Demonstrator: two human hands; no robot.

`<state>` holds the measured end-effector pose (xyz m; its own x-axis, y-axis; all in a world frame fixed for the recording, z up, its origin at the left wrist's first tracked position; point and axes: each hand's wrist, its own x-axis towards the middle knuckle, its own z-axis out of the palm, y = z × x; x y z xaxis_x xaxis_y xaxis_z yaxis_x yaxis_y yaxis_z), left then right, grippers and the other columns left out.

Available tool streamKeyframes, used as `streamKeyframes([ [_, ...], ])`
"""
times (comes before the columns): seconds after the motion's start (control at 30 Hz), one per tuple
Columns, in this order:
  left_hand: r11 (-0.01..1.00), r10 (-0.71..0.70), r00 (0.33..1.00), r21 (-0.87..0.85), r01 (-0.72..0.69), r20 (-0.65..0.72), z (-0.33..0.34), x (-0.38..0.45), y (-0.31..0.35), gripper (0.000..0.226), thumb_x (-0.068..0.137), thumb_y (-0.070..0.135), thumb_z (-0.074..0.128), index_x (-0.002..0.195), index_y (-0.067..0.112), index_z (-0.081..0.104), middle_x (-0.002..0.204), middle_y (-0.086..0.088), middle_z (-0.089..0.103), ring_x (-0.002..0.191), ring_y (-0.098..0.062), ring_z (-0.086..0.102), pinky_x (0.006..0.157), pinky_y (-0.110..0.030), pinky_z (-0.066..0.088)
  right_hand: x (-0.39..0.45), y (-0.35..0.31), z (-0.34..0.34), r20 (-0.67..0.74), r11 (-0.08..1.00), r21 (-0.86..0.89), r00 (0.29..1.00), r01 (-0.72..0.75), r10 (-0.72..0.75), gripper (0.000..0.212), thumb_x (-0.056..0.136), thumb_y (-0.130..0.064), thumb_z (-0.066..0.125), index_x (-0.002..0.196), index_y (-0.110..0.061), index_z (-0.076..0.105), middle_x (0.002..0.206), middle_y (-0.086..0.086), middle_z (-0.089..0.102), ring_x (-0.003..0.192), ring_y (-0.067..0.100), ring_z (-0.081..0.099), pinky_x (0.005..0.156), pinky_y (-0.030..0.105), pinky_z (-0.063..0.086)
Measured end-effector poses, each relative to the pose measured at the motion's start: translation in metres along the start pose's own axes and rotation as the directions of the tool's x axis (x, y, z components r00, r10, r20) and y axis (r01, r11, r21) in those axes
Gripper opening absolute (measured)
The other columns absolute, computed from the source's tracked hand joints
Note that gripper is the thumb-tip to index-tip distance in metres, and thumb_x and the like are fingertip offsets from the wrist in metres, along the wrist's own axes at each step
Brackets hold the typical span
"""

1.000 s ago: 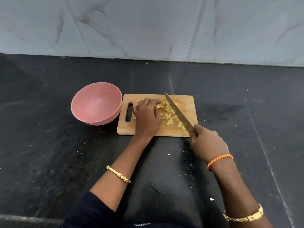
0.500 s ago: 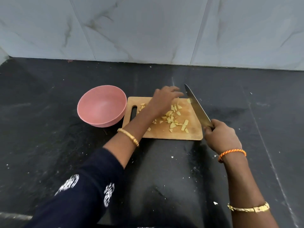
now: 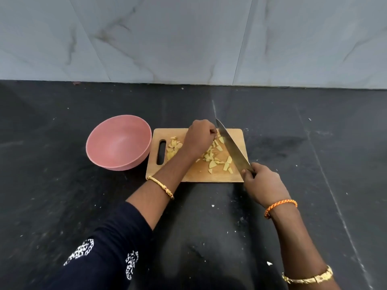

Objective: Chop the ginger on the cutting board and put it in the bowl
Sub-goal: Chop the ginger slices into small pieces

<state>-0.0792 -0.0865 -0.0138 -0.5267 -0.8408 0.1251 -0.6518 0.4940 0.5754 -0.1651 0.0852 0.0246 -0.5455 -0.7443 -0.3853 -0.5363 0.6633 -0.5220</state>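
A wooden cutting board [image 3: 234, 174] lies on the dark counter with several pale yellow ginger pieces [image 3: 213, 162] scattered on it. More ginger bits [image 3: 172, 146] lie near the board's handle slot. My left hand [image 3: 199, 138] rests over the far middle of the board, fingers curled at the ginger beside the blade; what it pinches is hidden. My right hand [image 3: 262, 183] grips the handle of a large knife [image 3: 230, 146], whose blade slants across the board's right side. An empty pink bowl [image 3: 118, 144] stands just left of the board.
The black stone counter [image 3: 62, 195] carries small white specks and crumbs. A grey marble-patterned tiled wall [image 3: 188, 38] rises behind it.
My left hand has reached from the near side of the board to its far edge and curled next to the blade. The knife lifted off the ginger, then came back onto the board's right side.
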Motion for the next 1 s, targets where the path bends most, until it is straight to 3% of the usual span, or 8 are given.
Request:
streamKeyframes([
  [0.23,0.971,-0.11,0.993,-0.219,0.098,-0.042,0.001,-0.003,-0.006,0.021,0.078,0.002,0.069,0.092,0.01,0.056,0.073,-0.004,0.066,0.07,-0.014,0.065,0.065,-0.026,0.054,-0.001,-0.012,0.006,0.024,0.997,-0.081,1.0,-0.004,0.006,0.017,0.098,-0.026,0.039,0.096,-0.018,0.054,0.091,0.008,0.061,0.086,0.028,0.06,0.082,0.038,0.052],
  [0.37,0.963,-0.155,0.985,-0.235,0.132,-0.079,0.003,-0.004,-0.005,0.025,0.078,0.004,0.069,0.094,0.012,0.051,0.076,-0.005,0.065,0.068,-0.014,0.064,0.063,-0.025,0.053,0.0,-0.016,0.001,0.11,0.991,-0.135,0.993,-0.022,0.037,0.018,0.095,-0.021,0.041,0.107,-0.017,0.054,0.099,0.01,0.061,0.09,0.027,0.061,0.086,0.041,0.053],
  [0.47,0.944,-0.208,0.977,-0.268,0.19,-0.038,-0.001,-0.001,-0.004,0.033,0.078,0.006,0.072,0.097,0.013,0.046,0.079,-0.003,0.062,0.066,-0.008,0.06,0.054,-0.014,0.045,-0.006,-0.008,-0.005,0.132,0.986,-0.165,0.99,-0.027,0.05,0.019,0.095,-0.022,0.04,0.106,-0.019,0.056,0.097,0.009,0.062,0.089,0.027,0.061,0.086,0.041,0.054],
  [0.63,0.955,-0.184,0.983,-0.239,0.178,-0.004,-0.005,-0.001,-0.005,0.037,0.081,0.002,0.068,0.103,0.016,0.042,0.085,-0.006,0.063,0.069,-0.012,0.063,0.056,-0.015,0.046,-0.019,0.004,-0.006,0.023,0.992,-0.127,1.0,0.012,-0.009,0.014,0.098,-0.027,0.039,0.093,-0.024,0.052,0.075,0.001,0.056,0.076,0.026,0.058,0.071,0.032,0.048],
  [0.77,0.952,-0.185,0.983,-0.249,0.178,-0.005,-0.006,-0.002,-0.004,0.039,0.081,0.001,0.067,0.106,0.015,0.041,0.084,-0.007,0.064,0.072,-0.017,0.065,0.06,-0.02,0.051,-0.016,-0.002,0.001,-0.016,0.994,-0.108,0.999,0.032,-0.034,0.016,0.098,-0.028,0.039,0.096,-0.022,0.054,0.085,0.008,0.062,0.08,0.03,0.061,0.076,0.036,0.052],
  [0.9,0.946,-0.178,0.984,-0.273,0.174,0.009,-0.009,-0.003,-0.005,0.04,0.081,0.003,0.069,0.107,0.013,0.041,0.079,-0.005,0.065,0.062,-0.004,0.06,0.05,-0.008,0.042,-0.012,-0.006,0.007,0.01,0.988,-0.153,0.999,0.037,-0.036,0.014,0.099,-0.027,0.038,0.093,-0.022,0.05,0.08,0.005,0.057,0.076,0.027,0.057,0.071,0.031,0.047],
  [1.0,0.947,-0.186,0.982,-0.269,0.176,-0.014,-0.008,-0.003,-0.005,0.041,0.08,0.003,0.07,0.103,0.016,0.039,0.079,-0.004,0.065,0.061,-0.004,0.06,0.047,-0.007,0.042,-0.009,-0.009,0.006,0.046,0.983,-0.18,0.999,0.022,-0.014,0.017,0.098,-0.025,0.038,0.101,-0.019,0.054,0.085,0.006,0.059,0.078,0.026,0.058,0.073,0.033,0.05],
])
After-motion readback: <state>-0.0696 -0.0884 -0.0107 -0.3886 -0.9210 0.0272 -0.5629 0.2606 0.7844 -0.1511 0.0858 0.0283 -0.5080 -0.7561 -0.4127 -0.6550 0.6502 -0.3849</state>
